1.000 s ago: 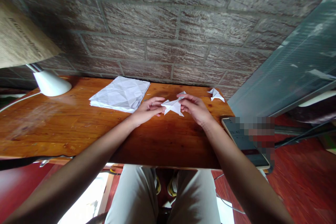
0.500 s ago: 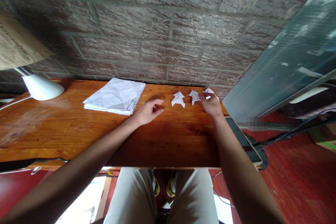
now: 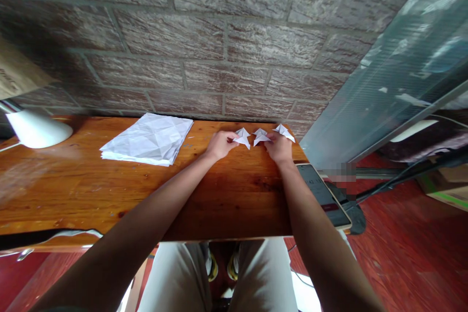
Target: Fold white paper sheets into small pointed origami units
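Observation:
Three small folded white paper figures stand in a row at the far right of the wooden table [image 3: 109, 190]. My left hand [image 3: 218, 145] has its fingers curled and touches the left figure [image 3: 243, 138]. My right hand [image 3: 278, 147] is curled too, its fingers on the middle figure [image 3: 261, 136]. Just beyond my right hand's knuckles lies the right figure [image 3: 284, 131]. Whether either hand truly grips its figure I cannot make out.
A stack of creased white paper sheets [image 3: 148, 139] lies at the back middle of the table. A white lamp base [image 3: 36, 128] stands far left. A phone [image 3: 323, 195] rests at the table's right edge. A brick wall [image 3: 219, 48] runs behind, a glass panel [image 3: 395, 68] at right.
One second ago both hands held one figure mid-table. It now stands in the far row, and both hands have reached forward to the left and middle figures.

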### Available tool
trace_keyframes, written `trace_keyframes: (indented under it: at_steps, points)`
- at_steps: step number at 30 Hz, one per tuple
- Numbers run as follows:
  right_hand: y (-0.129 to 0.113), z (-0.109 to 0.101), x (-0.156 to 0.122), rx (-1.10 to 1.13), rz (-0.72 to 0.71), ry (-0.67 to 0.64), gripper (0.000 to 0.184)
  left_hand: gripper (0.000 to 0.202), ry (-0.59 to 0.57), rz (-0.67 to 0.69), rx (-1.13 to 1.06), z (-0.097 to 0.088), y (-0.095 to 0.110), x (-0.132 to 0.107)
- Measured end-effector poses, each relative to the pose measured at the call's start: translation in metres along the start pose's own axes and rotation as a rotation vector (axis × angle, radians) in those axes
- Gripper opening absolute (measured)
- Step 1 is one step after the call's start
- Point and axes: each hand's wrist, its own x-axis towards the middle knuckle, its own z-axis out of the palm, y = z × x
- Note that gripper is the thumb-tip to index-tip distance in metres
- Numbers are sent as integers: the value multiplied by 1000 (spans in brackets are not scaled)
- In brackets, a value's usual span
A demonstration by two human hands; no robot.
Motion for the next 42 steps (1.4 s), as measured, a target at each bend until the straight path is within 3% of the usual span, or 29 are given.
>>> trace_keyframes:
  at_steps: [4, 10, 17, 22, 28, 32, 37, 42]
  points:
    - [1, 1, 2, -12, 19, 84, 35, 21, 68, -43, 63, 10, -3, 16]
    - [5, -1, 3, 52, -36, 67, 34, 19, 60, -21, 56, 19, -5, 31]
    - [-1, 8, 12, 72, -19, 131, 33, 16, 107, -41, 29, 19, -6, 32]
    - [-8, 9, 13, 65, -102, 186, 33, 15, 142, -73, 5, 17, -5, 34]
    - [-14, 9, 5, 34, -126, 119, 26, 14, 136, -64, -10, 17, -4, 32]
    - [-13, 12, 4, 51, -122, 160, 31, 13, 115, -46, -2, 16, -3, 31]
    - [-9, 18, 8, 56, -96, 131, 15, 13, 106, -37, 13, 15, -2, 29]
    - [-10, 19, 9, 47, -112, 196, 11, 16, 130, -29, 57, 14, 0, 27]
